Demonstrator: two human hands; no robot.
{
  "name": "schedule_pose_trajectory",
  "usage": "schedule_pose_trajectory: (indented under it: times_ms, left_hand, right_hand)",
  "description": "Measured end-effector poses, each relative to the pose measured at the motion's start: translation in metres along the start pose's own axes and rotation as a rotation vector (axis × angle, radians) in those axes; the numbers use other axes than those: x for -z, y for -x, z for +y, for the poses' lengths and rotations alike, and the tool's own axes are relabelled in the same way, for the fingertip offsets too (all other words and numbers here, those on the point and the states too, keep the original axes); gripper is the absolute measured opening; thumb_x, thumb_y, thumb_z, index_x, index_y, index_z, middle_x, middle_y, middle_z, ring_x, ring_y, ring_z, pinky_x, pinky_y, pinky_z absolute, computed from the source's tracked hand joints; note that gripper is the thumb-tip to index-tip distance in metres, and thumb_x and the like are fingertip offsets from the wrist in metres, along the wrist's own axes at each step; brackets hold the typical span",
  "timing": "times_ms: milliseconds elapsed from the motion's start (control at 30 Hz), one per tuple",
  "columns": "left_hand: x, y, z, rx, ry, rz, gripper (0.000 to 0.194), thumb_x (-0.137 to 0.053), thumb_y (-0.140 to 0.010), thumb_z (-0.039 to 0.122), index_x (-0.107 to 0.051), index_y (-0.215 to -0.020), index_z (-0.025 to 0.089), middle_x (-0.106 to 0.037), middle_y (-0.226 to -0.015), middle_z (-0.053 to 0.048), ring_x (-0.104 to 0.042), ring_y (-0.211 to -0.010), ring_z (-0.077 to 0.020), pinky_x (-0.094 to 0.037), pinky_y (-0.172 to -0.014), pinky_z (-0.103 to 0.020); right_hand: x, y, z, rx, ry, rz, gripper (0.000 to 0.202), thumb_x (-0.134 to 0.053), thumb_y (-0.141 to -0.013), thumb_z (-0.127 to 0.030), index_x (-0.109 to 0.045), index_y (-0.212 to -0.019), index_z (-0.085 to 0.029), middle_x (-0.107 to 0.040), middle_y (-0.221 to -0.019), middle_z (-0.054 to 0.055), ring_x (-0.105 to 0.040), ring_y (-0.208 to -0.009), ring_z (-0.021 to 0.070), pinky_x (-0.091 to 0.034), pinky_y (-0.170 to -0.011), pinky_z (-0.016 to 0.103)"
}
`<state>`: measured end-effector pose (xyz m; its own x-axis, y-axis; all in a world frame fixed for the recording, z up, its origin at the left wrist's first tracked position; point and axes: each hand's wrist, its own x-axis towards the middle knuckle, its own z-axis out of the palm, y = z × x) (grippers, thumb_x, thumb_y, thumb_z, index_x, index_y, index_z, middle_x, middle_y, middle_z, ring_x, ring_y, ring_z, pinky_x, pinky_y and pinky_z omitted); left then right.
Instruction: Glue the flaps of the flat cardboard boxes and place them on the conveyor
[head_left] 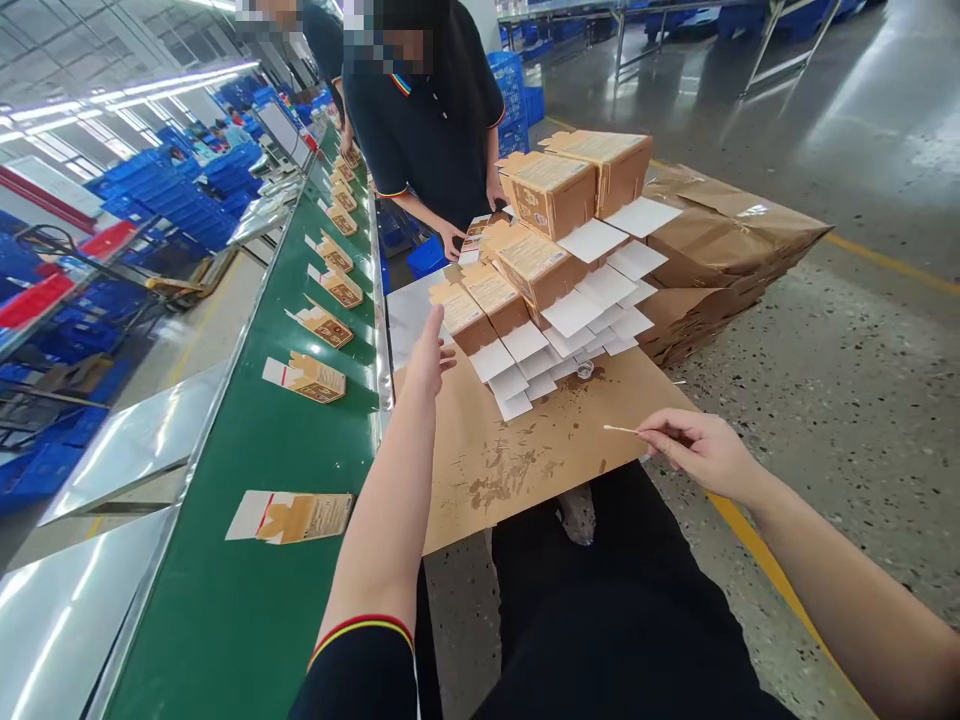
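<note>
My left hand [433, 352] is stretched forward with its fingers apart, beside the near left carton of a stack of brown cartons [534, 262] with white flaps. Nothing shows in it. Between the fingertips of my right hand [694, 447] is a thin cotton swab [621, 430], its white tip pointing left over the brown board [525, 440]. Dark stains mark this board. A small clear round dish [585, 369] lies at the foot of the stack, under the white flaps.
On the left a green conveyor belt [247, 440] carries a row of open cartons [319, 378]. Across the board a person [427, 120] in a dark shirt handles a carton. Brown wrapped stacks [697, 240] stand behind on the right.
</note>
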<state>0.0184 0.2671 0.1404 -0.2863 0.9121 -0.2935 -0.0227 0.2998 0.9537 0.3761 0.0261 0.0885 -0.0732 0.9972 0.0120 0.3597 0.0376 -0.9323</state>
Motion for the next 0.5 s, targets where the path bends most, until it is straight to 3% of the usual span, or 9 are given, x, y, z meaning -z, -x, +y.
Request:
schedule_pose_trajectory:
  times_ms: [133,300,400,500]
  left_hand:
    - [-0.014,-0.016,-0.007,0.007,-0.171,0.009,0.058,-0.086,-0.083,0.071,-0.075,-0.113,0.023,-0.072,-0.110,-0.013,-0.062,-0.086,-0.0253,-0.054,-0.076,-0.038]
    - [0.000,-0.014,-0.008,-0.030,-0.088,0.062,0.041,-0.079,-0.088,0.060,-0.073,-0.108,0.024,-0.076,-0.105,-0.009,-0.069,-0.094,-0.0278,-0.056,-0.082,-0.039]
    - [0.026,0.010,-0.009,-0.140,0.079,0.018,0.043,-0.074,-0.091,0.057,-0.075,-0.118,0.024,-0.080,-0.118,-0.010,-0.075,-0.116,-0.0320,-0.061,-0.095,-0.043]
    - [0.058,0.061,-0.029,-0.280,0.274,-0.103,0.052,-0.081,-0.087,0.053,-0.077,-0.129,0.023,-0.078,-0.142,-0.012,-0.067,-0.146,-0.0366,-0.059,-0.114,-0.048]
  right_hand:
    - [0.001,0.003,0.007,0.054,0.009,0.027,0.058,-0.064,-0.107,-0.076,-0.079,-0.089,-0.023,-0.071,-0.070,0.005,-0.061,-0.057,0.0173,-0.048,-0.053,0.030]
    - [0.000,-0.009,0.017,0.129,0.110,0.095,0.041,-0.065,-0.110,-0.057,-0.080,-0.092,-0.024,-0.071,-0.070,0.002,-0.060,-0.058,0.0167,-0.047,-0.056,0.030]
    - [-0.004,-0.032,0.021,0.180,0.262,0.167,0.029,-0.064,-0.109,-0.039,-0.077,-0.090,-0.024,-0.070,-0.070,0.002,-0.063,-0.062,0.0178,-0.049,-0.062,0.031]
    - [-0.010,-0.063,0.024,0.188,0.472,0.195,0.024,-0.060,-0.106,-0.022,-0.073,-0.086,-0.022,-0.072,-0.078,0.005,-0.067,-0.071,0.0203,-0.051,-0.071,0.032]
